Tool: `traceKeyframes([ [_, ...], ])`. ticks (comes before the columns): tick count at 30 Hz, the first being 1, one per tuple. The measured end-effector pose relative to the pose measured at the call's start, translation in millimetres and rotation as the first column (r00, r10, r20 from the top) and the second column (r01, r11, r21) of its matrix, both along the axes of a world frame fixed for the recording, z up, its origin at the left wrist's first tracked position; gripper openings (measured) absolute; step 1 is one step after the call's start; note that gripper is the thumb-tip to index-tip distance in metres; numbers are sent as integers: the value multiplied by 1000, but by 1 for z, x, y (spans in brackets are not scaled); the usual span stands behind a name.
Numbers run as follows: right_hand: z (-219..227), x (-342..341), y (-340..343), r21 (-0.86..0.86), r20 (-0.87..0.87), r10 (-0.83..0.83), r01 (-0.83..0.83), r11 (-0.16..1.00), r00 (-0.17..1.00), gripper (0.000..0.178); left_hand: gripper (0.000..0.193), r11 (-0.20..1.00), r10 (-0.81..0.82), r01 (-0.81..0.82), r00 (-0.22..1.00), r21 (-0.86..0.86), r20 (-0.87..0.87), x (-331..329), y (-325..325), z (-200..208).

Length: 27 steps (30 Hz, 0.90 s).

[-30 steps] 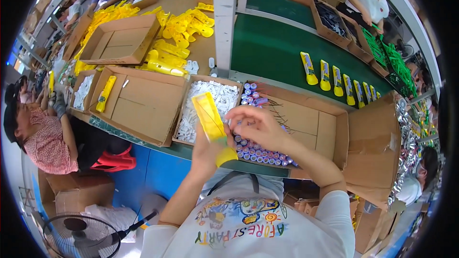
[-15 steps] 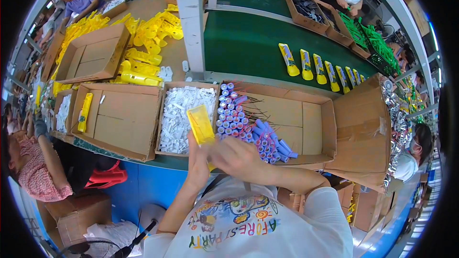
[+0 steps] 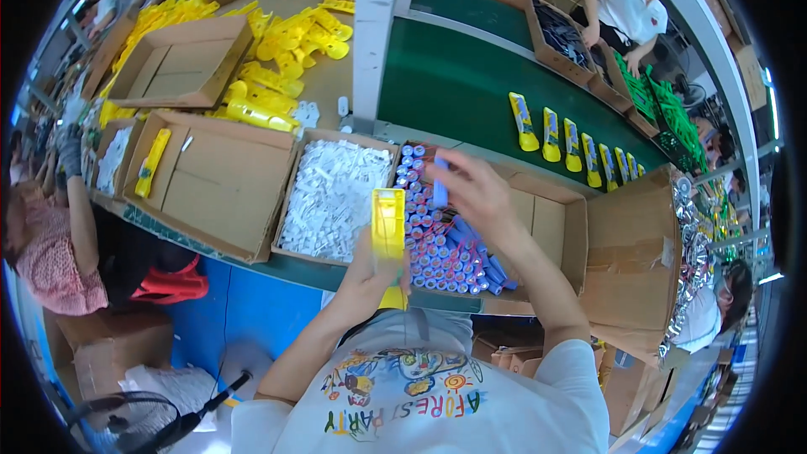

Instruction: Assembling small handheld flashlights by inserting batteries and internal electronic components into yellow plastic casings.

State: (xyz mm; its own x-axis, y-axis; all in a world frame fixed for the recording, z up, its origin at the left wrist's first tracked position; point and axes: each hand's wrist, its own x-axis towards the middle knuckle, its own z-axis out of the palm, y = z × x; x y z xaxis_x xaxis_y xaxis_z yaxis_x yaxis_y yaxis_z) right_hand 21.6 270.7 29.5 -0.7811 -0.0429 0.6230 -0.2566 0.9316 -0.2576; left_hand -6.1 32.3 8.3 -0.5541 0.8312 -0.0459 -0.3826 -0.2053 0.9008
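My left hand (image 3: 363, 276) is closed round a long yellow plastic housing (image 3: 388, 223), held upright in front of my chest with its hollow side in view. Over the box of cells, my right hand (image 3: 481, 193) pinches a purple cylindrical battery (image 3: 440, 183) between thumb and fingers. Below that hand, many purple batteries (image 3: 441, 262) with thin red wires stand and lie in a cardboard box. Small white plastic parts (image 3: 329, 202) fill the box just left of the housing.
A cardboard box (image 3: 223, 181) on the left holds one yellow housing (image 3: 152, 163). Loose yellow housings (image 3: 294, 42) are piled behind it. A grey post (image 3: 376, 42) rises before the green belt (image 3: 471, 76), where filled yellow housings (image 3: 551, 134) stand in a row. Co-workers sit around.
My right hand has left the yellow housing, reached forward and right, and taken a battery. The housing has turned more upright in my left hand. The whole view has shifted slightly.
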Motion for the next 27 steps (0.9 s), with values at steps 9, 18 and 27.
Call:
traceKeyframes([
  [9, 14, 28, -91, 271, 184, 204, -249, 930, 962, 59, 57, 997, 25, -14, 989, -79, 143, 2, -9, 4],
  [18, -21, -75, -102, -332, 140, 478, -413, 848, 867, 34, 48, 899, 436, -404, 865, -172, 247, -23, -59, -11],
  [27, -43, -122, -98, -91, 302, 325, -313, 946, 896, 8, 45, 852, 506, -518, 773, -82, 381, -8, -74, -5],
])
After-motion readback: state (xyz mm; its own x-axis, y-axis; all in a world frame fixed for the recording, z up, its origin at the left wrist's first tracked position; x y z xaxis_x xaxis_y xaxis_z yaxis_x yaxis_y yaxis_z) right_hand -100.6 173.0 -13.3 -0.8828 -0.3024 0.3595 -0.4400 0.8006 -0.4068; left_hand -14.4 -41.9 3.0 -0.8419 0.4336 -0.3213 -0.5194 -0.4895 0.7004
